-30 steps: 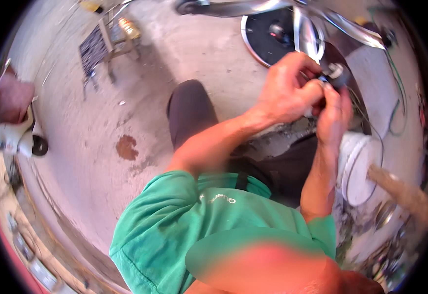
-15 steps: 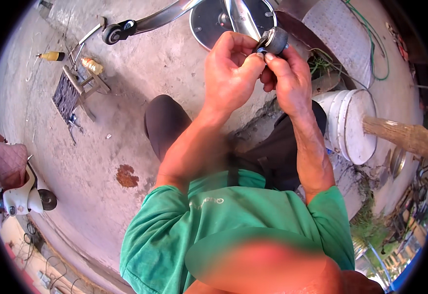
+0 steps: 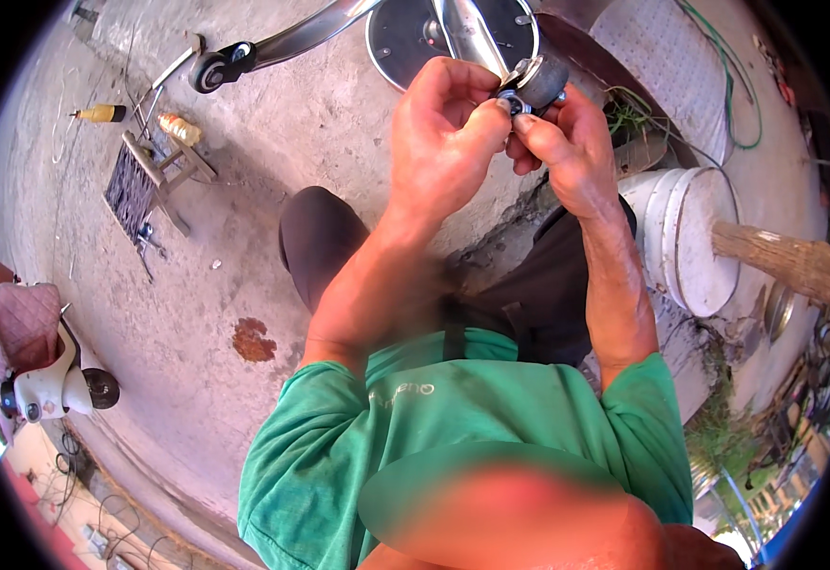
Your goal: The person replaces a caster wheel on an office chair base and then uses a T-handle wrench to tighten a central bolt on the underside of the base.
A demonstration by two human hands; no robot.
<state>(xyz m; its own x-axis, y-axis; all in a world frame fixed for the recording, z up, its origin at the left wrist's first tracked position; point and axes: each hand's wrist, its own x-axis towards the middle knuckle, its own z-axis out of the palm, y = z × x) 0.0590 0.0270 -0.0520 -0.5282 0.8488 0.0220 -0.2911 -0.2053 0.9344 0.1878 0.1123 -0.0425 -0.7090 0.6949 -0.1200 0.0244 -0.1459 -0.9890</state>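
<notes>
Our left hand [image 3: 441,152] and right hand [image 3: 578,157], clamped together on one dark caster [image 3: 545,84] (black disc [image 3: 399,46] beyond)

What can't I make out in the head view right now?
All in the head view:
- Caster wheel: far side, turned away from the camera.
- Small part between the thumbs: too small, partly covered by thumb tips.
- Left hand and right hand: some fingertips, hidden behind the held pieces.
- Chrome leg: upper end, cut off by the top edge.
</notes>
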